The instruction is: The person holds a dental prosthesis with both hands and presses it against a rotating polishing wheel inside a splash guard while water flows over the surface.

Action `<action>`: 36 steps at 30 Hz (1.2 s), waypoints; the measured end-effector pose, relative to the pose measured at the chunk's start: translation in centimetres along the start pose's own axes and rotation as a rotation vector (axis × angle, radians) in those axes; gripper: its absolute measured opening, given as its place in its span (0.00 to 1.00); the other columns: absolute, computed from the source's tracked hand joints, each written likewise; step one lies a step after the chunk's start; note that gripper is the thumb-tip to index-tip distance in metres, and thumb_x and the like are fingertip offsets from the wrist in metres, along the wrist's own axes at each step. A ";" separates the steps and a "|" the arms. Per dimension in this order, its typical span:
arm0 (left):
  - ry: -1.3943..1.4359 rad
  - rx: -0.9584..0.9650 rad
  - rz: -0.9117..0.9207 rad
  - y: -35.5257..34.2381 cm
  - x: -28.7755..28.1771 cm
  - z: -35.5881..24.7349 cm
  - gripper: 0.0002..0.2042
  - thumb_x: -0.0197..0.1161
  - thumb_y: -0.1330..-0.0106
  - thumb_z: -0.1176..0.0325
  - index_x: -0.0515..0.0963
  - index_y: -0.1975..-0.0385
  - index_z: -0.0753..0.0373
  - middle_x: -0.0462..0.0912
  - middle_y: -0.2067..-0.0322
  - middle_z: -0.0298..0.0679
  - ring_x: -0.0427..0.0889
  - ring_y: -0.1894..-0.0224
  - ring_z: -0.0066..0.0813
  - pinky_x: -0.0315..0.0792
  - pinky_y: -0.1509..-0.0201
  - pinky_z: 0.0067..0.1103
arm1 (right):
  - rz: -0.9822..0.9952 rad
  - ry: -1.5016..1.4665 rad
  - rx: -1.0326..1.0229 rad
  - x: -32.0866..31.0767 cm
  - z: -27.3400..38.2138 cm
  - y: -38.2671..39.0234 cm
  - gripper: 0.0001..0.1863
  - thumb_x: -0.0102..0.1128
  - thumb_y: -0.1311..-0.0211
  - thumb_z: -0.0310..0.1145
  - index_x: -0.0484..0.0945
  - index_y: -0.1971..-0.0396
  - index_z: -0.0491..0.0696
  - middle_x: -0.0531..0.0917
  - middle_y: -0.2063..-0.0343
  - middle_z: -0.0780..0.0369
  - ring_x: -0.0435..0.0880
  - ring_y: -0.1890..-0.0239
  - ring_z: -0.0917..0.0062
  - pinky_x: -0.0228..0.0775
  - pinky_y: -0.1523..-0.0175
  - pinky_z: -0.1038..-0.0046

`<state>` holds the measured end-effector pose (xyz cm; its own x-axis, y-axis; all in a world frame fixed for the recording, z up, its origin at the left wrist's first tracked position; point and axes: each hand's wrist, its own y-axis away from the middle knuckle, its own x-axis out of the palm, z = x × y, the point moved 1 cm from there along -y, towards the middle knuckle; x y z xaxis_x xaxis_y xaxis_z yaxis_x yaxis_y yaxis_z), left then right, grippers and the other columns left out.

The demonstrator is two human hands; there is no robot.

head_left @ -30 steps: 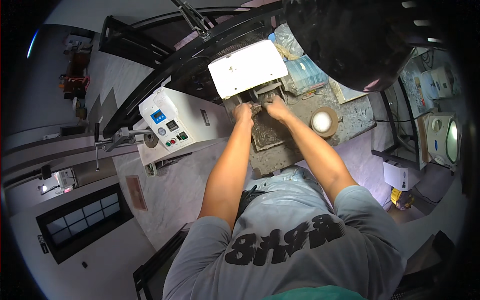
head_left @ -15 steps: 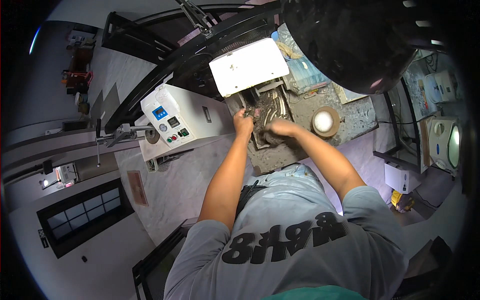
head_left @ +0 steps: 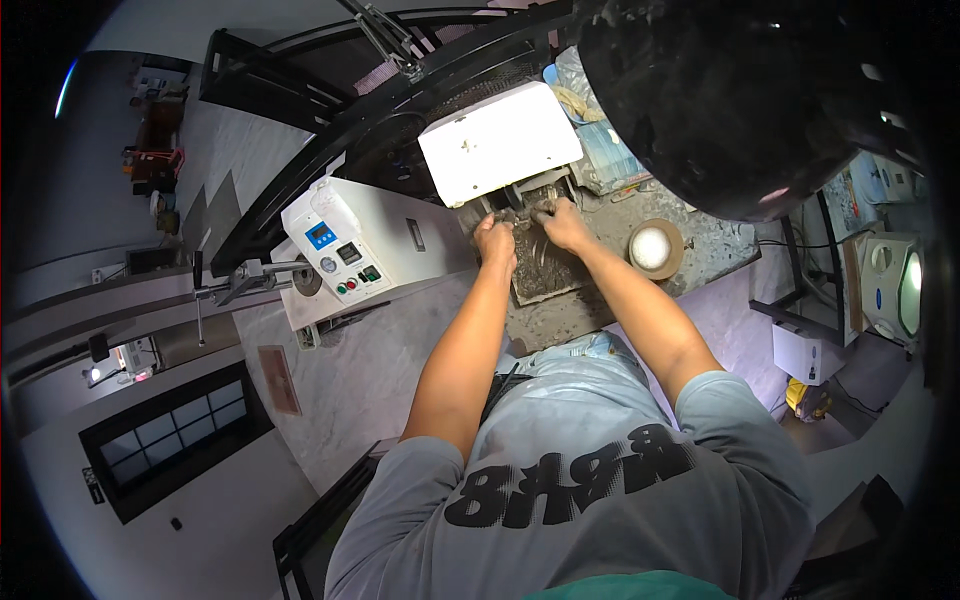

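**Close two-handed work at the muddy tray** (head_left: pixel 545 277)

Reading the clock from the tray's middle, a white control box (head_left: pixel 385 245) stands at nine o'clock. The left hand (head_left: pixel 495 243) is near ten, fingers curled in; I cannot tell whether they hold anything. At eleven, the white cover (head_left: pixel 500 140) sits beyond the hands. The right hand (head_left: pixel 567 227) is at one, fingers bunched narrow; anything pinched there is too small and dark to make out. At three lies a brown dish (head_left: pixel 677 248).

The step in hand seems to be careful handling just below the cover; the next move would call for steady fingertips. The tray lies under and between the hands, grey-brown, wet-looking, coated with sludge.
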<state>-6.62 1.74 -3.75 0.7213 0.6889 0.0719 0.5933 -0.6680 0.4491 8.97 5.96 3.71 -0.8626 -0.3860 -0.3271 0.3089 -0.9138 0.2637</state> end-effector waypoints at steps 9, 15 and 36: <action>-0.019 -0.227 -0.191 0.7 3.8 -2.6 0.16 0.59 0.54 0.81 0.74 0.62 0.69 0.77 0.65 0.42 0.74 0.62 0.30 0.68 0.55 0.26 | -0.180 0.252 0.084 0.0 -3.0 -3.0 0.16 0.60 0.48 0.32 0.82 0.59 0.41 0.82 0.61 0.46 0.81 0.54 0.57 0.71 0.47 0.68; -0.173 -0.073 -0.014 2.1 1.1 -3.7 0.12 0.58 0.52 0.80 0.77 0.66 0.74 0.81 0.67 0.44 0.78 0.63 0.30 0.70 0.55 0.24 | 0.082 0.159 0.058 -1.0 -0.3 0.5 0.20 0.59 0.45 0.34 0.78 0.53 0.41 0.79 0.56 0.45 0.79 0.52 0.55 0.69 0.44 0.65; -0.704 0.400 0.161 4.8 -1.6 -3.3 0.12 0.54 0.50 0.82 0.78 0.65 0.69 0.81 0.71 0.42 0.79 0.68 0.29 0.72 0.59 0.22 | 0.421 -0.394 0.227 -1.5 -1.2 3.7 0.22 0.55 0.49 0.34 0.77 0.56 0.34 0.82 0.57 0.52 0.80 0.57 0.67 0.69 0.47 0.70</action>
<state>-6.07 -1.61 1.26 0.7846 0.3276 -0.5263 0.4502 -0.8848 0.1204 11.84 3.00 4.06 -0.7819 -0.5922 0.1948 0.5990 -0.6272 0.4977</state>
